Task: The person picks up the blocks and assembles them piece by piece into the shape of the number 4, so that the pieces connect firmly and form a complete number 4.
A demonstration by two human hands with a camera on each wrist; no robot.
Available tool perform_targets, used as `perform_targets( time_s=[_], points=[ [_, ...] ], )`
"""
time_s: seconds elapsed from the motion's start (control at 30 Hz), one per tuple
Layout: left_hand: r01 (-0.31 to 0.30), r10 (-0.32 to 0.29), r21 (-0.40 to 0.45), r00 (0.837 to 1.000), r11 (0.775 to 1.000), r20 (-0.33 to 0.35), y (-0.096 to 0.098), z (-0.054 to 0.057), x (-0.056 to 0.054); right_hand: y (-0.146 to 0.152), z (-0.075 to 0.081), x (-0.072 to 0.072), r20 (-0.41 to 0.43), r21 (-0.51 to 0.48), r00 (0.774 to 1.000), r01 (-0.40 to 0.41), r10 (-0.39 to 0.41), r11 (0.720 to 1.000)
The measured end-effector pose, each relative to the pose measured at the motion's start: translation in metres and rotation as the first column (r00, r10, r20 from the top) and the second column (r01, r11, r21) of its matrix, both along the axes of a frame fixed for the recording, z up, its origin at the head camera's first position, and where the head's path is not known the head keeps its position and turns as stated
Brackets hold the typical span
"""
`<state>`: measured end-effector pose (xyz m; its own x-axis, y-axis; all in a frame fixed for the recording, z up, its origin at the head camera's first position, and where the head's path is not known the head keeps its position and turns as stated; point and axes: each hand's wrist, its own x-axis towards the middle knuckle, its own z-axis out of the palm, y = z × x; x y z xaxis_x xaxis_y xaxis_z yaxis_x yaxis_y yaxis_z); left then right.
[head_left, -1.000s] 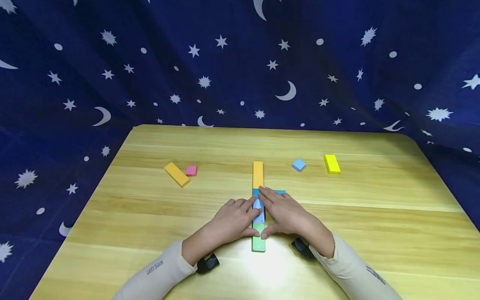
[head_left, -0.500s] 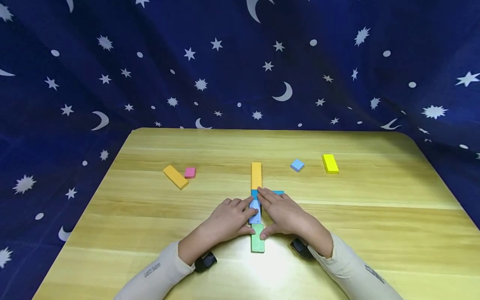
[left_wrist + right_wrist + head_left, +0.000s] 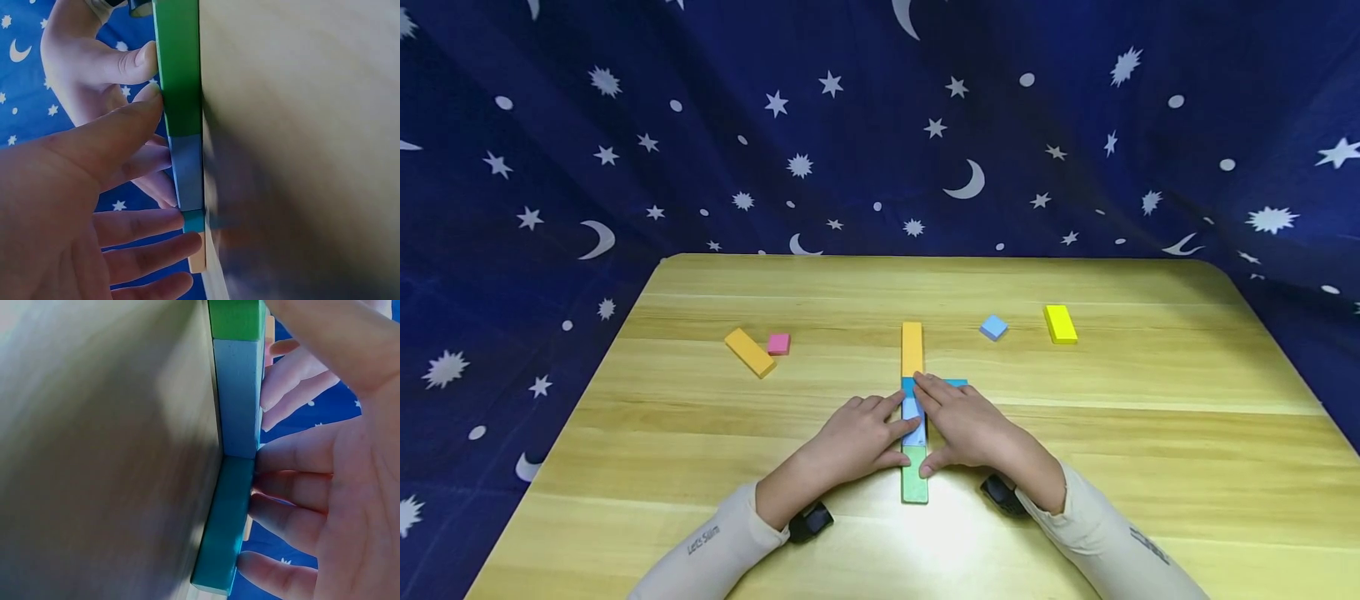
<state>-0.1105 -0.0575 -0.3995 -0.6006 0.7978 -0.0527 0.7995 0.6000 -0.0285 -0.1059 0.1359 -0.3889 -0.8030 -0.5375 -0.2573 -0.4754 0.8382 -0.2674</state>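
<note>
Several flat blocks lie end to end on the table in the head view: an orange block (image 3: 912,348) at the far end, a teal block (image 3: 957,383) set crosswise, a light blue block (image 3: 913,433), and a green block (image 3: 914,477) nearest me. My left hand (image 3: 859,439) touches the row from the left, its index finger on the light blue block and thumb on the green one. From the right, my right hand (image 3: 967,427) rests its fingers on the teal block (image 3: 224,519), hiding part of it. Its thumb is at the green block's right edge.
An orange block (image 3: 750,353) and a pink square block (image 3: 778,344) lie at the left of the wooden table (image 3: 1150,467). Farther right are a small light blue block (image 3: 994,327) and a yellow block (image 3: 1061,324). A starry blue cloth (image 3: 880,125) hangs behind.
Half a second ago the light blue block sat slightly left of the green one. It has shifted right, into line with it. Both hands keep nearly the same places.
</note>
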Motion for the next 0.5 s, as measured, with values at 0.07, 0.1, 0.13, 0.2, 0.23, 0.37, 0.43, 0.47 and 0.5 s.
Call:
perform_targets(
  time_s=[0.07,0.1,0.13,0.2,0.23,0.37,0.43,0.47,0.5],
  points=[
    [-0.002,0.002,-0.002,1.0,1.0,0.003,0.0001,0.0001,0.0,-0.0002,0.0,0.0,-0.002,0.0,1.0,0.0,0.0,1.0],
    [-0.003,0.003,-0.004,1.0,1.0,0.006,0.0001,0.0,0.0,-0.0003,0.0,0.0,-0.002,-0.004,1.0,0.0,0.0,1.0],
    [-0.005,0.005,-0.005,1.0,1.0,0.01,0.0001,0.0001,0.0,-0.0004,-0.0004,0.0001,-0.001,-0.007,1.0,0.001,-0.001,1.0],
    [-0.007,0.007,-0.006,1.0,1.0,0.019,0.0,0.0003,0.0,-0.0009,-0.0006,0.0004,0.005,-0.015,1.0,0.006,-0.006,1.0],
    [-0.008,0.008,-0.006,1.0,1.0,0.022,-0.0001,0.0004,0.0001,-0.001,-0.0011,0.0004,0.008,-0.021,1.0,0.007,-0.007,1.0],
    [-0.007,0.007,0.0,1.0,1.0,0.026,-0.0006,0.0009,0.0006,-0.0002,-0.0005,-0.0002,0.016,-0.073,1.0,0.001,0.0,0.997],
    [-0.003,0.003,0.008,1.0,1.0,0.019,-0.0006,0.0008,0.0006,0.002,0.0005,-0.0017,0.012,-0.117,1.0,0.005,-0.004,0.993],
    [-0.001,0.001,0.013,1.0,1.0,0.015,-0.0004,0.0008,0.0005,0.0036,0.0018,-0.0025,0.004,-0.139,1.0,0.012,-0.011,0.99],
    [0.001,-0.001,0.018,1.0,1.0,0.012,-0.0002,0.0008,0.0004,0.0054,0.003,-0.0035,-0.004,-0.16,1.0,0.023,-0.024,0.987]
  ],
)
